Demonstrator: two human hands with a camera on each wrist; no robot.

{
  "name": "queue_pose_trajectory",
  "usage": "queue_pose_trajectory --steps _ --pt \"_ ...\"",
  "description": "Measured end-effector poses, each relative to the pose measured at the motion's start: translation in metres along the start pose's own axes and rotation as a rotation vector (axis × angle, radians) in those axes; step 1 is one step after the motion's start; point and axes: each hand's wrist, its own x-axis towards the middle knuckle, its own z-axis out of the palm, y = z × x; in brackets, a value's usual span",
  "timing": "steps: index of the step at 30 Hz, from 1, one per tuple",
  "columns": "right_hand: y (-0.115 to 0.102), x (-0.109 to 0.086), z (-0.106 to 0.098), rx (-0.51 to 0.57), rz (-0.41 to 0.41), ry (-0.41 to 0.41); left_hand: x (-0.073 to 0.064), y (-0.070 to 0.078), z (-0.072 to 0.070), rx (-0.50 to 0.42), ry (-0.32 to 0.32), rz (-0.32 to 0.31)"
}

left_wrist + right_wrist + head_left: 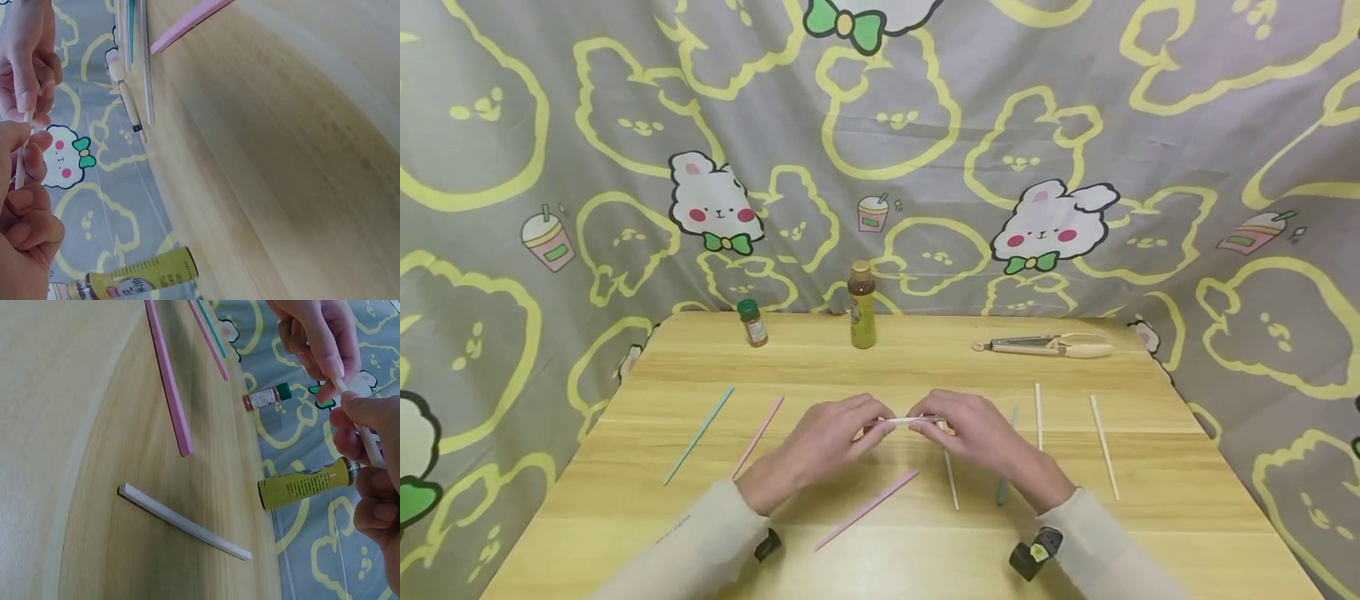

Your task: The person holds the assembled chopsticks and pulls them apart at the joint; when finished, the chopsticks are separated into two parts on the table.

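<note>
Over the table [805, 367], 1 white stick [904, 420] is up between the left hand [829, 433] and right hand [973, 427]; 7 other sticks [867, 511] lie spread out on the table, so the handling looks only part done. Both hands pinch the white stick between thumb and fingers, held close together, with backs upward and forearms [700, 537] slanting inward.

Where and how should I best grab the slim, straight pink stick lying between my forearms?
Likely at the middle of the slim, straight pink stick, from above, pinching across its long sides: it lies flat and slantwise on the yellowish wood-grain table, top uncovered. Your left hand and right hand both hold a thin white stick.
</note>
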Motion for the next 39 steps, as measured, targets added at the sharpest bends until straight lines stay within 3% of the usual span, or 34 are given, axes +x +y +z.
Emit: queue_pose_trajectory --steps 12,21,39 --pt "-0.004 0.001 0.007 -0.003 -0.010 -0.011 0.001 0.001 0.005 0.009 0.009 0.044" --pt "0.002 -0.001 0.007 0.108 0.030 -0.084 0.001 -0.002 0.008 0.013 -0.012 0.064" --pt "0.008 0.003 0.012 0.198 -0.044 -0.129 -0.006 -0.011 0.011 -0.080 0.029 0.128"
